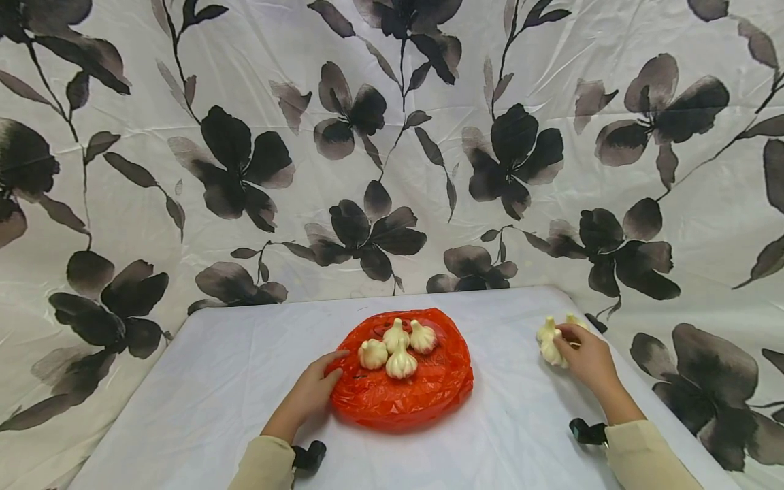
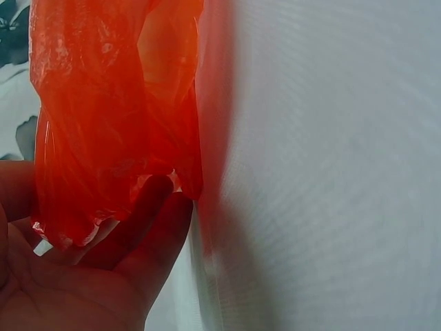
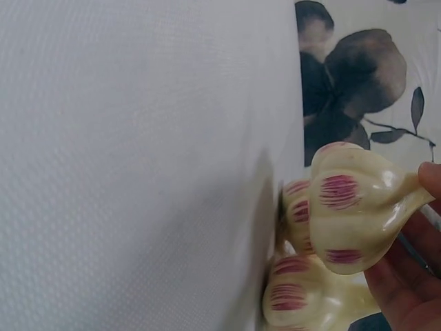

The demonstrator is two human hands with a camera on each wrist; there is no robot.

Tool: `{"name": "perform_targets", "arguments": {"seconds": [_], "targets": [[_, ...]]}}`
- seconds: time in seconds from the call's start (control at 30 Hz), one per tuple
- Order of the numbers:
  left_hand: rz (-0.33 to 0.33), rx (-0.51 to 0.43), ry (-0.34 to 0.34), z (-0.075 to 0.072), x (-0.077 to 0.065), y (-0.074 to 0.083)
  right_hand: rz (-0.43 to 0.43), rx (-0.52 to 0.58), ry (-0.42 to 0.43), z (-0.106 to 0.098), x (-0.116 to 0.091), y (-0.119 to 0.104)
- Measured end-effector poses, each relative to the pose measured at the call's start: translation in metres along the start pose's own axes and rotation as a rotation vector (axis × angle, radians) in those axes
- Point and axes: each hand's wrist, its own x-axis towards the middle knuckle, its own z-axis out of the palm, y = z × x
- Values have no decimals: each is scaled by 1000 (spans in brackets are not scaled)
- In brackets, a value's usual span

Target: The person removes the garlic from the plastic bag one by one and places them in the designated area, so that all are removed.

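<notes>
An orange-red plastic bag [image 1: 404, 388] lies flat in the middle of the white table [image 1: 214, 381], with several cream garlic bulbs [image 1: 397, 347] sitting on top of it. My left hand [image 1: 315, 388] rests against the bag's left edge, fingers fairly straight; in the left wrist view the bag [image 2: 110, 117] drapes over my fingers [image 2: 148, 234]. At the table's right edge my right hand [image 1: 584, 354] grips garlic bulbs [image 1: 550, 344]. The right wrist view shows one bulb [image 3: 358, 214] with purple streaks held by its stem, with other bulbs [image 3: 303, 289] beside it on the table.
A white cloth with large dark flowers [image 1: 367, 150] hangs behind and around the table. The table's right edge [image 1: 618, 354] is just beside my right hand. Bare tabletop stretches left of the bag and in front of it.
</notes>
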Motion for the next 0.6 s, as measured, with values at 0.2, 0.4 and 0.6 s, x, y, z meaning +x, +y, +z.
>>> {"name": "perform_targets", "arguments": {"seconds": [0.2, 0.4, 0.6], "targets": [[-2, -1, -2, 0, 0, 0, 19, -7, -8, 2, 0, 3], [-5, 1, -3, 0, -1, 0, 25, -12, -5, 3, 0, 6], [-8, -7, -5, -1, -1, 0, 38, -14, -6, 4, 0, 8]]}}
